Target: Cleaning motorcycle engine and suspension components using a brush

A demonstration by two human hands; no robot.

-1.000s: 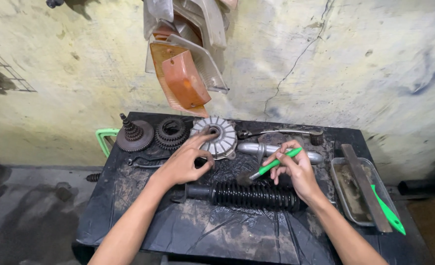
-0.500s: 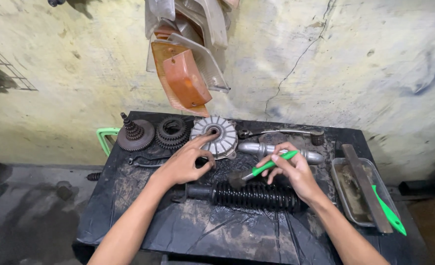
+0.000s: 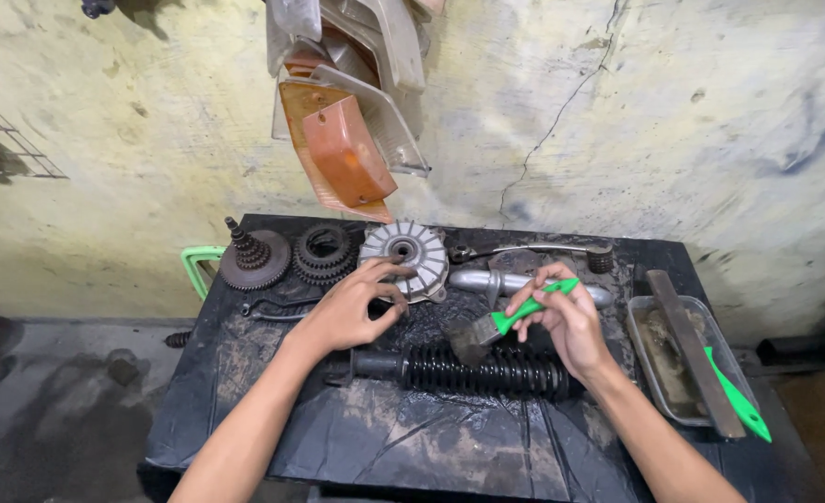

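My left hand [image 3: 345,312] rests its fingers, loosely spread, on the round grey finned metal hub [image 3: 404,257] at the far middle of the black bench [image 3: 412,438]. My right hand [image 3: 566,321] has its fingers closed around 1 green-handled brush [image 3: 498,323], bristles pointing left, just beyond the black coiled shock absorber [image 3: 473,369].

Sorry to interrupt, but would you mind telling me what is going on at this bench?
A person works over a grimy black table. The left hand rests its fingers on a round finned metal part. The right hand holds a green-handled brush above a black coil spring shock absorber. Gears lie at the back left.
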